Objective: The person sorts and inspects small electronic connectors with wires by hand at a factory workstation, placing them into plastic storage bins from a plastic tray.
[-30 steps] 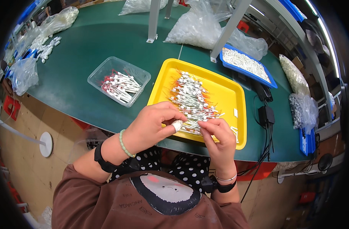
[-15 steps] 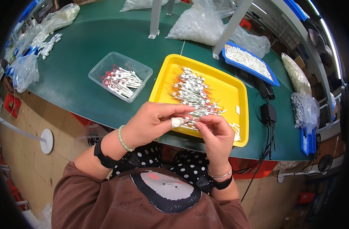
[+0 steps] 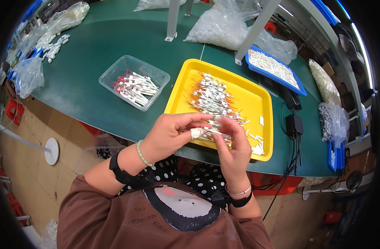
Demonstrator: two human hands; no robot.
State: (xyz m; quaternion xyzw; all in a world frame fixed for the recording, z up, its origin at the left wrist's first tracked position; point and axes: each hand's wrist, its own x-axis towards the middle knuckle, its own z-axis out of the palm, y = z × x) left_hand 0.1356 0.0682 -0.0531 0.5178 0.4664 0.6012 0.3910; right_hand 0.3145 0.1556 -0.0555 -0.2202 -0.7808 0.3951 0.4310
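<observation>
My left hand (image 3: 171, 135) and my right hand (image 3: 233, 143) meet over the near edge of a yellow tray (image 3: 260, 103). Between their fingertips they pinch a small white-sleeved wire piece (image 3: 206, 132); the left thumb tip is wrapped in white tape. The tray carries a heap of white-sleeved wire pieces with orange leads (image 3: 212, 99) and a few loose white sleeves (image 3: 258, 145) at its right corner. To the left stands a clear plastic box (image 3: 115, 72) with finished pieces with red leads (image 3: 136, 88).
A blue tray of white parts (image 3: 273, 66) lies behind the yellow one. Bags of white parts (image 3: 223, 27) and metal posts (image 3: 172, 20) stand at the back. A power adapter with cables (image 3: 293, 124) sits right of the tray. More bags (image 3: 28, 74) lie far left.
Both hands have shifted slightly left along the tray's near edge and drawn closer together, with the right palm now turned upward beside the left fingers.
</observation>
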